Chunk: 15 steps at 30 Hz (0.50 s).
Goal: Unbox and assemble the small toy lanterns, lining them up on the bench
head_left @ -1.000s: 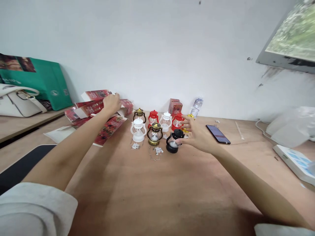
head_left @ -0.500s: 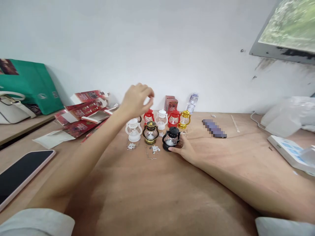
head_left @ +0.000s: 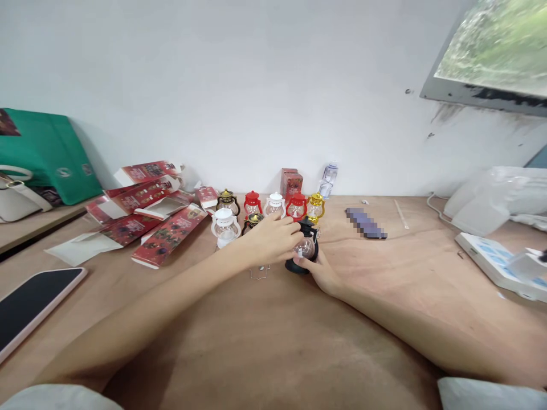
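Note:
A small black lantern [head_left: 305,248] with a clear globe stands between my hands, tilted slightly. My right hand [head_left: 321,272] grips its lower right side, the thumb across the front near the base. From the left, my left hand [head_left: 277,238] reaches over with bent fingers closed at the lantern's upper left side. That hand partly hides a bronze lantern [head_left: 253,218] behind it. A white lantern [head_left: 225,228] stands left of the bronze one. Below my left hand, a thin bent wire [head_left: 258,278] lies on the table, partly covered.
A back row holds a dark bronze lantern [head_left: 228,200], red lanterns [head_left: 253,204], a white lantern [head_left: 274,204] and a gold lantern [head_left: 315,207]. Opened red boxes [head_left: 171,234] lie left, near a phone [head_left: 34,310]. A power strip [head_left: 491,265] is at right.
My left hand has come down from above the lanterns to the black lantern. The black lantern now tilts, still held in my right hand. The view has shifted slightly.

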Available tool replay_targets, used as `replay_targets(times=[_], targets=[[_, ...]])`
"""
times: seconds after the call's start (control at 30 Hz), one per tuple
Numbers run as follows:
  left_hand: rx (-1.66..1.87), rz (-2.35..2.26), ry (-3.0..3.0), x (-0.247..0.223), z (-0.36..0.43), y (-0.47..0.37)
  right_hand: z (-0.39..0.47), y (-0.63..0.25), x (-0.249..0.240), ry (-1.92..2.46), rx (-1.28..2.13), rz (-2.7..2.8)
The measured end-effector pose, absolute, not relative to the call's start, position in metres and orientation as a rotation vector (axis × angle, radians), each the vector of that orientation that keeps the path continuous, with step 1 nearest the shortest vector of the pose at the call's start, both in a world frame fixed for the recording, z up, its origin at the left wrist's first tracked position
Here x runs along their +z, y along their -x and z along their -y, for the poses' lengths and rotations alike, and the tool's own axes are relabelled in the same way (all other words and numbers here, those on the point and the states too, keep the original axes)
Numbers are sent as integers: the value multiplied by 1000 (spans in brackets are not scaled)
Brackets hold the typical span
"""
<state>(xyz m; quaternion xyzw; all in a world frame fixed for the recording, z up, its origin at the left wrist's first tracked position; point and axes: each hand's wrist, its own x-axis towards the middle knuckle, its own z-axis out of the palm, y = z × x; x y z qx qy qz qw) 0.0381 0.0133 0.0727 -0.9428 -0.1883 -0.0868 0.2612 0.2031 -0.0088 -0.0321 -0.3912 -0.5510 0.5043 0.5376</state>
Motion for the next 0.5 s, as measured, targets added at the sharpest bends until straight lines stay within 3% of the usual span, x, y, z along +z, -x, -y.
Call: replay_targets(times=[0.2, 0.5], targets=[[-305, 427, 2565, 80, -13, -36, 8, -201, -37, 889, 1332, 1127], [-532, 680, 2710, 106, -9, -22, 18, -199, -24, 787, 1599, 1120]])
